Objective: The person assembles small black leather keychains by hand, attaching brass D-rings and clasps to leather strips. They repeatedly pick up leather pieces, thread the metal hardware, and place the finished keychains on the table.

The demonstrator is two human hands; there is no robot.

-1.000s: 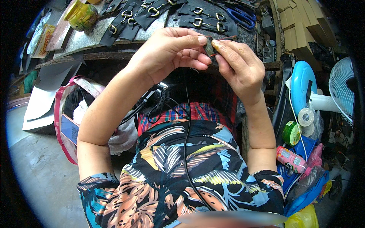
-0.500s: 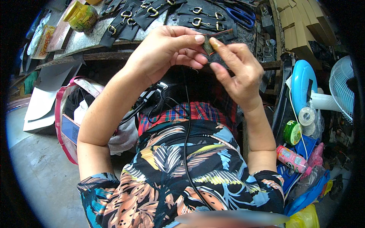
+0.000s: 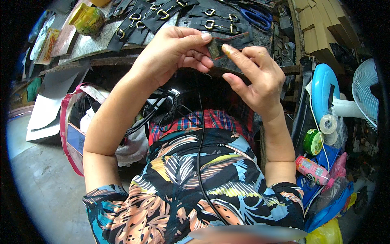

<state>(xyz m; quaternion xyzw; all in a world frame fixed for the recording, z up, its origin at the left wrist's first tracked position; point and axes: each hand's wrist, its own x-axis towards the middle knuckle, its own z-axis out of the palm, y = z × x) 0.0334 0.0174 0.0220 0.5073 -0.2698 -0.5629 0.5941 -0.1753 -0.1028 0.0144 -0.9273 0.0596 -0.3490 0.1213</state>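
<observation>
My left hand [image 3: 183, 51] pinches the end of a dark strap piece [image 3: 213, 49] between thumb and fingers, above the front edge of the workbench. Reddish-brown lines run along the strap's edges, and its held end looks grey-green. Just to the right, my right hand [image 3: 258, 77] holds nothing; its index finger points at the strap and the thumb stands apart. Yellowish smears mark that index fingertip. I cannot tell whether it touches the strap. Several black straps with gold-coloured metal bits [image 3: 162, 14] lie on the bench behind.
An open, yellow-smeared jar [image 3: 87, 20] stands at the bench's back left. Blue-handled scissors [image 3: 256, 18] lie at the back right, near brown cardboard [image 3: 321, 30]. A white fan [image 3: 365, 95], a blue round object [image 3: 324, 87] and a pink bottle [image 3: 313, 168] are at my right.
My right thumb and index finger have spread and drawn back slightly from the strap. The left hand has shifted a little left with the strap in its pinch.
</observation>
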